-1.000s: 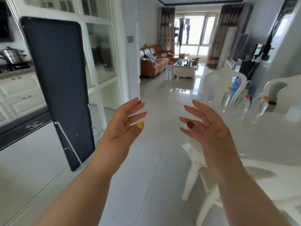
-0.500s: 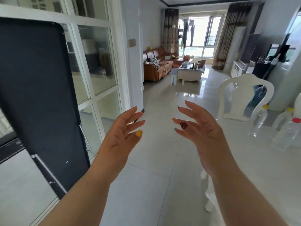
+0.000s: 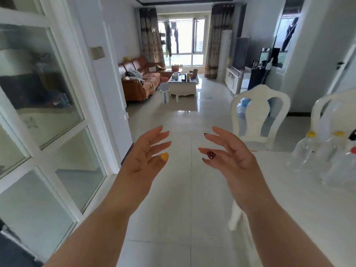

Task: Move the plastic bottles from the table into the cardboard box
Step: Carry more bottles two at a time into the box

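Observation:
Several clear plastic bottles (image 3: 306, 151) with yellow, red and dark caps stand on the white table (image 3: 289, 199) at the right edge of the view. My left hand (image 3: 142, 160) and my right hand (image 3: 229, 158) are raised in front of me over the floor, palms facing each other, fingers spread, holding nothing. My right hand is well left of the bottles. No cardboard box is in view.
A white chair (image 3: 260, 112) stands at the table's far end, another chair back (image 3: 331, 105) at the right. A glass-paned partition (image 3: 48, 112) runs along the left. Beyond the tiled floor (image 3: 179, 189) are a sofa (image 3: 140, 81) and coffee table (image 3: 183, 83).
The view has moved forward and turned right. The dark board on the left has slid out of sight and the bottles appear closer. Both hands stay raised and empty.

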### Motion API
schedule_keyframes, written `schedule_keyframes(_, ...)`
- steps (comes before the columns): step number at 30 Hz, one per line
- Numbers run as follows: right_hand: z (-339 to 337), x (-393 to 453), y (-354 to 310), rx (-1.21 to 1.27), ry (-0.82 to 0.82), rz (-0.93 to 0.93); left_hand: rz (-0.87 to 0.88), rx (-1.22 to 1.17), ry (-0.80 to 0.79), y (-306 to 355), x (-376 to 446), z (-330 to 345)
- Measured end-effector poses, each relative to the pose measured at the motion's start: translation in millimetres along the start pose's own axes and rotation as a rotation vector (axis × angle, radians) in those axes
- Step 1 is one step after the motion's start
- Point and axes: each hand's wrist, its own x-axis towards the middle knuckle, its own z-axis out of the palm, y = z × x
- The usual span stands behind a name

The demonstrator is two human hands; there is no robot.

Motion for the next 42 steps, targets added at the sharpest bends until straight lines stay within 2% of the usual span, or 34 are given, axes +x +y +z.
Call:
schedule_keyframes(6, -41, 64, 38, -0.114, 0.243, 0.036, 0.023, 0.026, -0.284, -55, 130, 40)
schedule_keyframes(13, -147, 111, 74, -0.226, 0.540, 0.037, 0.068, 0.040, -0.551, -114, 237, 162)
schedule_keyframes(17, -220, 135, 94, -0.314, 0.684, 0.104, 0.081, 0.032, -0.676, -135, 294, 242)
schedule_keyframes(24, -320, 149, 111, -0.516, 0.947, 0.199, 0.046, -0.012, -0.859, -178, 358, 383)
schedule_keyframes(29, -372, 141, 124, -0.620, 1.145, 0.300, 0.082, -0.021, -0.960, -209, 381, 473)
schedule_keyframes(31, -401, 139, 131, -0.681, 1.283, 0.353, 0.079, -0.007, -1.067, -223, 395, 519)
schedule_keyframes(37, -445, 142, 155, -0.740, 1.347, 0.505, 0.108, 0.114, -1.160, -254, 402, 567)
schedule_keyframes(42, -474, 149, 188, -0.720, 1.349, 0.655, 0.062, 0.153, -1.208, -276, 396, 587)
